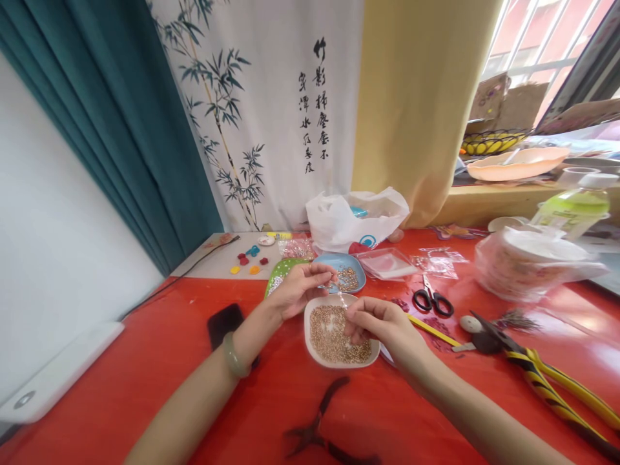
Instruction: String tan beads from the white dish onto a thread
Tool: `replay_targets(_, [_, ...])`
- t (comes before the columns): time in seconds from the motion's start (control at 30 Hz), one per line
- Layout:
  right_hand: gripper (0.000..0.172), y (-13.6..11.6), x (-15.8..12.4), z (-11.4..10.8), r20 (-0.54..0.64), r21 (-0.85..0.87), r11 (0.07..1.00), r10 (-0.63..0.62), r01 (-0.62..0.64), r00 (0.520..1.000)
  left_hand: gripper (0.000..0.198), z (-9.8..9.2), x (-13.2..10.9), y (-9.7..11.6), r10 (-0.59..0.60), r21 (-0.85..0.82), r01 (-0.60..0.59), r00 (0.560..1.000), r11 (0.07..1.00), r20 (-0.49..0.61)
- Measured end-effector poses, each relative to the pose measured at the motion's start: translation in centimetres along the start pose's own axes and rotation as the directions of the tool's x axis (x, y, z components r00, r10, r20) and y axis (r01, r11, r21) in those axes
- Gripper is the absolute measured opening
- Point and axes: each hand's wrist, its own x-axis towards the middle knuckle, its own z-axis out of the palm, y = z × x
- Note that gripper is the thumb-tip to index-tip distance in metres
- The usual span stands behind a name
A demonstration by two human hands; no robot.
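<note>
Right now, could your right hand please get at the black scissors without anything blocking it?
Probably yes. The scissors lie in the open on the red table just beyond the right hand, though its fingers are pinching a beaded strand over the bead dish.

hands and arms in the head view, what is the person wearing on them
Both forearms are bare, with no sleeves in view. The left hand has a smooth pale green bangle round its wrist. The right hand shows no glove, watch or bracelet.
</note>
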Motion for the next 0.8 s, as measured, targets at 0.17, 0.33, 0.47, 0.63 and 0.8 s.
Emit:
replay_targets(0.17, [0.016, 0.14, 0.07, -0.05, 0.013, -0.004, 1.0, 0.002, -0.002, 1.0, 0.02, 0.08, -0.03, 0.05, -0.011, -0.01, 0.011, 1.0, 1.0, -0.012])
replay_targets(0.33, [0.016, 0.07, 0.1, -0.06, 0.016, 0.007, 1.0, 0.014, -0.014, 1.0, 0.018, 0.29, -0.12, 0.19, -0.007, -0.002, 0.007, 1.0, 1.0, -0.009])
replay_targets(0.47, [0.016, 0.12, 0.15, -0.07, 0.013, 0.006, 1.0, 0.019, -0.019, 1.0, 0.017, 0.32, -0.14, 0.23, 0.002, -0.013, -0.002, 1.0, 1.0, -0.007])
replay_targets(0.63, [0.015, 0.17, 0.25, -0.14, 0.015, 0.015, 1.0, 0.016, -0.016, 1.0, 0.018, 0.25, -0.11, 0.16, -0.003, -0.009, 0.002, 1.0, 1.0, -0.012])
replay_targets(0.8, [0.016, 0.13, 0.21, -0.12, 0.009, 0.023, 0.999, 0.025, -0.025, 1.0, 0.017, 0.34, -0.1, 0.09, -0.001, -0.005, 0.0, 1.0, 1.0, -0.008])
